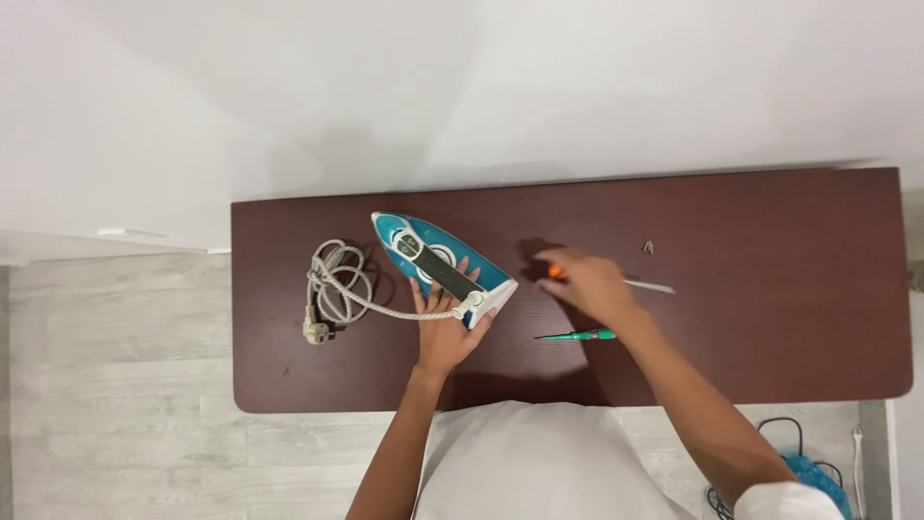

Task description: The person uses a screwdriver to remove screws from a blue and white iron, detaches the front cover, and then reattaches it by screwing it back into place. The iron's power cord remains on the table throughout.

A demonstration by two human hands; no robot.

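My left hand rests flat against the near end of the blue and white iron, fingers spread over its heel, not clamped round it. The iron's cord coils just beyond my left hand's outer side, plug nearest me. My right hand closes on an orange-handled screwdriver, its shaft pointing away from the iron. A green screwdriver lies between my hands, just under my right wrist, on the brown table.
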